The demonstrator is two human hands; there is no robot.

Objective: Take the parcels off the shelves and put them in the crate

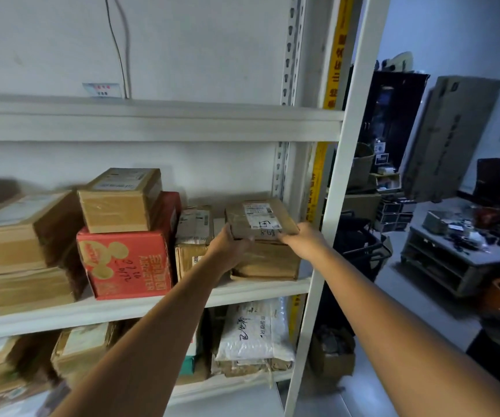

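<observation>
On the middle shelf (242,291), at its right end, a flat brown parcel (257,216) with a white label lies on top of a larger brown parcel (268,260). My left hand (227,246) grips the flat parcel's near left corner. My right hand (301,237) holds its near right corner. Left of them stand a small taped parcel (193,236), a red box (128,263) with a brown box (119,200) on top, and stacked cardboard boxes (19,242). No crate is in view.
The lower shelf holds a white padded bag (253,332) and more cardboard parcels (83,350). The white shelf upright (337,188) stands just right of my right hand. Beyond it are a dark cart (360,251), a cluttered low table (453,260) and an open floor box (333,353).
</observation>
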